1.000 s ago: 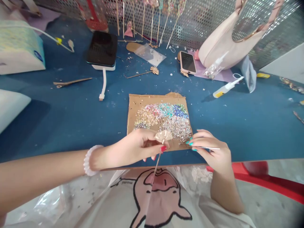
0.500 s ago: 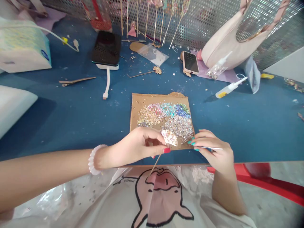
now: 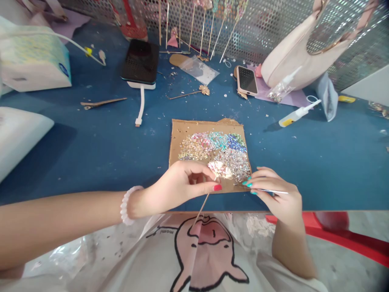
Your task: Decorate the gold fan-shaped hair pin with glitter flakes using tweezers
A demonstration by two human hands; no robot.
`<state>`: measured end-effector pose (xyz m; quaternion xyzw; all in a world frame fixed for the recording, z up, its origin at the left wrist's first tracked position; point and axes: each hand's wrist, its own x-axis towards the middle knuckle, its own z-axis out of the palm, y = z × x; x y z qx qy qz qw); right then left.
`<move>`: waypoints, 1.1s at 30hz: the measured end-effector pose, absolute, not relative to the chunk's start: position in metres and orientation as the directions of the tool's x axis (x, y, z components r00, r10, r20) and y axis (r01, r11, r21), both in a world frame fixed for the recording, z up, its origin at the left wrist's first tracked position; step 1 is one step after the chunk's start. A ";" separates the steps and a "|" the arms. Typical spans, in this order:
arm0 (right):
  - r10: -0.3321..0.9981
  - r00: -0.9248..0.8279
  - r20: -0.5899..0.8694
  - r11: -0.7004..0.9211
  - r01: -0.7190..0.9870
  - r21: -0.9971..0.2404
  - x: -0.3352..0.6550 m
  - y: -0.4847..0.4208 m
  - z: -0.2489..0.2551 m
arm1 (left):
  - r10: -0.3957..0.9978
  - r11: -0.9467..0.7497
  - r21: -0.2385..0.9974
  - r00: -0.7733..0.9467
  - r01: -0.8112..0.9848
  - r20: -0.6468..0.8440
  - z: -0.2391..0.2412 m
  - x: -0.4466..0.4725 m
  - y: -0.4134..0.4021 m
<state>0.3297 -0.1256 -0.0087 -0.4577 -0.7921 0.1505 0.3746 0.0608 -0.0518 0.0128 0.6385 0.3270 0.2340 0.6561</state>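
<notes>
My left hand (image 3: 191, 184) pinches a hairpin (image 3: 219, 169) just below its fan-shaped, shiny ornament. The pin's thin stick (image 3: 201, 209) slants down past the table edge. My right hand (image 3: 272, 192) is closed on slim metal tweezers (image 3: 270, 190), whose tip points left over the cardboard's lower right corner. Under both hands lies a flat piece of cardboard (image 3: 176, 132) with small rhinestones (image 3: 237, 160) heaped by colour: gold, pink, turquoise, blue, green and clear. My left palm and fingers cover its lower left part.
Behind the cardboard lie a leaf-topped hairpin (image 3: 204, 90), a small plastic bag (image 3: 200, 71) and a phone (image 3: 246, 80). A glue bottle (image 3: 299, 113) and a pale handbag (image 3: 291, 52) are at the right. A black phone (image 3: 140, 61), hair clip (image 3: 103, 102) and tissue pack (image 3: 35, 61) are leftward.
The hairpin's fan has turned a little in my left hand, so its ornament catches the light differently. My right hand with the tweezers hardly moves. The whole view shifts slightly.
</notes>
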 end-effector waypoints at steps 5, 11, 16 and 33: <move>0.835 -0.302 0.461 0.540 0.613 -0.577 0.330 -0.126 -0.009 | 0.712 0.098 0.992 0.691 0.076 -0.123 0.012 0.061 -0.053; 0.839 -0.293 0.458 0.533 0.609 -0.588 0.330 -0.127 -0.009 | 0.709 0.094 0.993 0.695 0.074 -0.119 0.014 0.062 -0.054; 0.842 -0.290 0.455 0.531 0.596 -0.603 0.330 -0.126 -0.009 | 0.685 0.054 0.993 0.719 0.109 -0.117 0.012 0.060 -0.053; 0.864 -0.241 0.442 0.491 0.599 -0.633 0.328 -0.129 -0.007 | 0.635 0.091 0.993 0.764 0.075 -0.116 0.013 0.057 -0.052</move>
